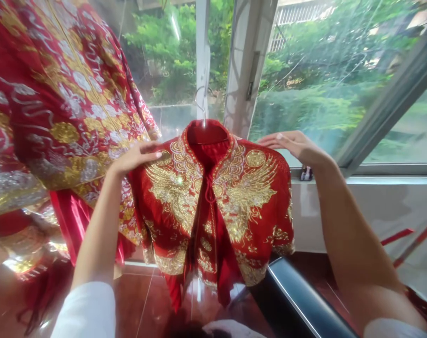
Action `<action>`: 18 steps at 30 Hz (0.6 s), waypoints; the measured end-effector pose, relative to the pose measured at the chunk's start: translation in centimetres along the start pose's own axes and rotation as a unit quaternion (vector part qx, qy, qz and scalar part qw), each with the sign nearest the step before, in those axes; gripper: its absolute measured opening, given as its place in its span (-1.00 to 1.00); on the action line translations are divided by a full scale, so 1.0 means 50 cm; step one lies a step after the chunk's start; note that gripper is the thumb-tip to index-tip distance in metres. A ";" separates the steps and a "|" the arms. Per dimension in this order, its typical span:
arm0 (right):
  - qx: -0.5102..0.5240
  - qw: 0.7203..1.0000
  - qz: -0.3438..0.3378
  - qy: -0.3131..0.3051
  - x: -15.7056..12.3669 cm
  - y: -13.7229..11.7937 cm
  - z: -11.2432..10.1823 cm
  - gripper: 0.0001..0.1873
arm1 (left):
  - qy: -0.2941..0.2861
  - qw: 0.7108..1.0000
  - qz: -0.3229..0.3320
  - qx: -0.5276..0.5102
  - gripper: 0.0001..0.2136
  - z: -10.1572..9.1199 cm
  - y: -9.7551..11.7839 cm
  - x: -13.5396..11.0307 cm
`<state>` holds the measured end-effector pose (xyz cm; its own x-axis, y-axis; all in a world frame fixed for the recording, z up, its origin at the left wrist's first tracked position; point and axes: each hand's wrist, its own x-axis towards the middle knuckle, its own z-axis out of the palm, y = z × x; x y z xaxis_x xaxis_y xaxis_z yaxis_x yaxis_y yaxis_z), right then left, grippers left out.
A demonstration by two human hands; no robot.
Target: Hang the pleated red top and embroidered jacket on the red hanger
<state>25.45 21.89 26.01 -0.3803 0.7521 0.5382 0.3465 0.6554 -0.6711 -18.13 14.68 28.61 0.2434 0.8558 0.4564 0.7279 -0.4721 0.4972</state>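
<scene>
A red jacket (213, 211) with gold embroidered phoenix patterns hangs on a metal hanger (200, 109) in front of the window. My left hand (137, 156) grips the jacket's left shoulder, fingers curled over the fabric. On the right shoulder lies my right hand (293, 144), its fingers stretched out flat and close together. The jacket's front is shut and its hem hangs free above the floor.
A larger red and gold embroidered garment (54, 103) hangs at the left, close to my left arm. Behind is a window (326, 75) with a white sill (375, 180). A dark padded edge (301, 300) runs at the lower right over a red-brown tiled floor (143, 300).
</scene>
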 end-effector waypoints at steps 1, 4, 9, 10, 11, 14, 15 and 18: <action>-0.004 1.000 -0.012 -0.028 0.009 -0.014 0.005 -0.40 | -0.047 0.999 0.001 -0.024 -0.53 -0.004 -0.008 0.006; -0.098 0.991 -0.015 -0.089 0.031 -0.043 0.031 -0.41 | -0.040 0.999 -0.001 -0.010 -0.57 0.023 -0.012 -0.001; -0.262 0.964 0.016 -0.042 0.049 -0.055 0.054 -0.59 | 0.254 0.932 -0.068 0.250 -0.55 0.119 0.029 -0.039; -0.281 0.959 0.023 -0.005 0.044 -0.058 0.061 -0.62 | 0.288 0.912 -0.068 0.283 -0.54 0.137 0.037 -0.046; -0.292 0.955 0.023 0.048 0.032 -0.062 0.074 -0.65 | 0.312 0.899 -0.059 0.300 -0.51 0.156 0.043 -0.053; -0.290 0.921 -0.014 0.261 -0.049 -0.064 0.167 -0.61 | 0.358 0.881 -0.022 0.310 -0.40 0.239 0.048 -0.096; -0.291 0.900 -0.021 0.323 -0.090 -0.056 0.217 -0.57 | 0.364 0.879 -0.021 0.308 -0.36 0.280 0.046 -0.121; -0.337 0.857 -0.001 0.391 -0.224 -0.002 0.389 -0.50 | 0.321 0.900 -0.065 0.287 -0.34 0.433 0.025 -0.213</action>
<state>13.01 12.06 10.12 0.2165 0.3942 0.8932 0.8634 0.3497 -0.3637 -5.94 9.54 8.40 -0.1532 0.5108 0.8459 0.9799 -0.0323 0.1970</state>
